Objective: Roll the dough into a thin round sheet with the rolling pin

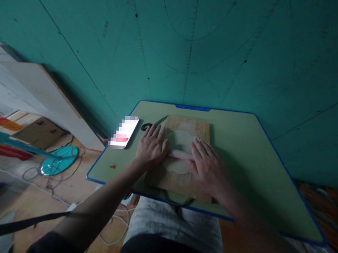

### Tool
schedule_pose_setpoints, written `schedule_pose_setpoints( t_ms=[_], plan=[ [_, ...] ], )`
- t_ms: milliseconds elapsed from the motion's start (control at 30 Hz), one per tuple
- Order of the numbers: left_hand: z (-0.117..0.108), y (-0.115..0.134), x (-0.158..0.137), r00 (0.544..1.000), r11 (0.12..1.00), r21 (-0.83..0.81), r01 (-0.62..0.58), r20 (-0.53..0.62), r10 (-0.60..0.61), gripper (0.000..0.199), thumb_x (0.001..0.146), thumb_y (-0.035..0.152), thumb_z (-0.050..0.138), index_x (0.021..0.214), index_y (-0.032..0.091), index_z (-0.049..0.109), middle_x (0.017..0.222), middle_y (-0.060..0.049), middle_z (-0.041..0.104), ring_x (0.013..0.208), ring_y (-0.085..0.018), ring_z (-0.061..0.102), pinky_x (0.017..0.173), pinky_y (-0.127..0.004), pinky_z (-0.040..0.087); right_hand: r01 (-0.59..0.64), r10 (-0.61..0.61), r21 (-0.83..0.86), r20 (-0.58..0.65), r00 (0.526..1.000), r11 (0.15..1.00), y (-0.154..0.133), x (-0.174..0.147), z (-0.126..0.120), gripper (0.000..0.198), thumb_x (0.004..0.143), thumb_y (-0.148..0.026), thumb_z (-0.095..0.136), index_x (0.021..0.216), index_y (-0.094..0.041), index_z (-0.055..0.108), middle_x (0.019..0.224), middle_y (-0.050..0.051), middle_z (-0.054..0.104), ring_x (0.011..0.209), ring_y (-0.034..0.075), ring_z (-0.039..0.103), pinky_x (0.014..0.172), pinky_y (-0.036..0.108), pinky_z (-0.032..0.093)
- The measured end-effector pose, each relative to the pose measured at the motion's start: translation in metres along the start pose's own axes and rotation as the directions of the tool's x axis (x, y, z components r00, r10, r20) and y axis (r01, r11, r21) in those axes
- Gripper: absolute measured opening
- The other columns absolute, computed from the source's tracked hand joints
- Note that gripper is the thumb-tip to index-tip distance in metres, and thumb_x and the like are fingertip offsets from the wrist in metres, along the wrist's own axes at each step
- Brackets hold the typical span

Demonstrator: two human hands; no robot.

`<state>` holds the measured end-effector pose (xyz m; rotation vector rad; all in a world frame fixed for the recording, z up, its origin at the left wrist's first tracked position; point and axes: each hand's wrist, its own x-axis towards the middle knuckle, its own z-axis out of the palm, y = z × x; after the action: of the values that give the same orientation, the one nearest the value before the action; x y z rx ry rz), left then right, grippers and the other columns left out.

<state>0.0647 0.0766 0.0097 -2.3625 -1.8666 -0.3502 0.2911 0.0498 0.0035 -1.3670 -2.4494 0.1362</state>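
Note:
A pale sheet of dough (178, 167) lies flat on a wooden board (188, 124). Across the dough runs a slim rolling pin (181, 154), its two ends covered by my hands. My left hand (153, 145) rests on the left end, fingers reaching forward and thumb beside the pin. On the other end sits my right hand (206, 163), its fingers close together over the pin and its fingertips near the dough's right edge.
Left of the board, on the blue-edged green table (242, 146), lie a lit phone (125, 133), a dark thin-handled object (147, 126) and a small orange triangle (113, 166). A green wall (219, 49) rises behind. Cables and a turquoise round base (60, 160) are on the floor.

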Motion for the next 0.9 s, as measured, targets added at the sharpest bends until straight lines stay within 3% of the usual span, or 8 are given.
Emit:
schedule_pose_setpoints(
  t_ms=[133, 233, 367, 467, 600, 733, 900],
  plan=[
    [-0.007, 0.002, -0.040, 1.000, 1.000, -0.016, -0.009, -0.005, 0.009, 0.061, 0.100, 0.038, 0.027, 0.148, 0.002, 0.036, 0.155, -0.020, 0.041, 0.150, -0.033, 0.025, 0.121, -0.051, 0.025, 0.029, -0.029, -0.015, -0.014, 0.999, 0.999, -0.021, -0.032, 0.003, 0.061, 0.097, -0.035, 0.040, 0.153, -0.011, 0.038, 0.157, 0.015, 0.040, 0.145, 0.030, 0.036, 0.123, 0.050, 0.025],
    [-0.007, -0.002, -0.045, 0.999, 0.999, -0.017, -0.038, 0.018, 0.038, 0.060, 0.101, 0.038, 0.027, 0.149, 0.005, 0.036, 0.157, -0.019, 0.038, 0.150, -0.033, 0.025, 0.121, -0.050, 0.026, 0.070, -0.071, -0.053, -0.016, 0.997, 0.996, -0.023, -0.036, 0.002, 0.060, 0.097, -0.035, 0.038, 0.150, -0.006, 0.041, 0.157, 0.017, 0.039, 0.144, 0.030, 0.037, 0.122, 0.048, 0.025],
    [-0.003, -0.013, -0.013, 0.993, 0.994, -0.038, -0.102, 0.060, 0.104, 0.054, 0.102, 0.036, 0.026, 0.144, 0.008, 0.044, 0.150, -0.018, 0.048, 0.148, -0.031, 0.030, 0.120, -0.051, 0.028, 0.063, -0.062, -0.070, 0.023, 0.998, 0.996, -0.007, -0.004, -0.002, 0.057, 0.098, -0.035, 0.034, 0.143, -0.004, 0.050, 0.150, 0.019, 0.049, 0.140, 0.030, 0.043, 0.120, 0.046, 0.030],
    [0.002, -0.021, 0.025, 0.988, 0.989, -0.063, -0.133, 0.069, 0.137, 0.044, 0.100, 0.032, 0.032, 0.137, 0.017, 0.052, 0.147, -0.014, 0.053, 0.145, -0.030, 0.036, 0.117, -0.054, 0.029, 0.012, -0.011, -0.089, 0.015, 1.000, 0.996, 0.010, 0.033, -0.002, 0.054, 0.100, -0.035, 0.032, 0.138, -0.004, 0.056, 0.150, 0.020, 0.049, 0.142, 0.031, 0.040, 0.121, 0.047, 0.026],
    [0.005, -0.022, 0.059, 0.995, 0.995, -0.056, -0.084, 0.052, 0.087, 0.040, 0.101, 0.031, 0.034, 0.132, 0.017, 0.055, 0.142, -0.015, 0.056, 0.138, -0.029, 0.045, 0.112, -0.048, 0.037, -0.097, 0.097, -0.082, -0.007, 0.995, 0.992, 0.028, 0.065, 0.002, 0.051, 0.100, -0.035, 0.037, 0.138, -0.008, 0.056, 0.150, 0.019, 0.048, 0.141, 0.031, 0.041, 0.119, 0.046, 0.027],
    [0.001, -0.021, 0.049, 0.999, 0.999, -0.033, 0.018, 0.028, -0.017, 0.043, 0.103, 0.037, 0.030, 0.123, 0.014, 0.060, 0.131, -0.016, 0.060, 0.120, -0.027, 0.057, 0.099, -0.041, 0.046, -0.152, 0.152, -0.011, -0.044, 0.987, 0.988, 0.033, 0.069, 0.005, 0.044, 0.097, -0.031, 0.040, 0.130, -0.013, 0.062, 0.143, 0.017, 0.055, 0.134, 0.030, 0.047, 0.113, 0.045, 0.035],
    [-0.012, -0.038, 0.011, 0.983, 0.994, 0.091, 0.058, 0.171, -0.073, 0.044, 0.102, 0.031, 0.028, 0.087, 0.017, 0.067, 0.085, -0.010, 0.068, 0.081, -0.022, 0.065, 0.070, -0.031, 0.046, -0.125, 0.125, 0.012, -0.021, 0.992, 0.992, 0.020, 0.079, 0.006, 0.038, 0.097, -0.024, 0.038, 0.122, -0.016, 0.065, 0.132, 0.014, 0.061, 0.125, 0.026, 0.054, 0.105, 0.039, 0.040]
  ],
)
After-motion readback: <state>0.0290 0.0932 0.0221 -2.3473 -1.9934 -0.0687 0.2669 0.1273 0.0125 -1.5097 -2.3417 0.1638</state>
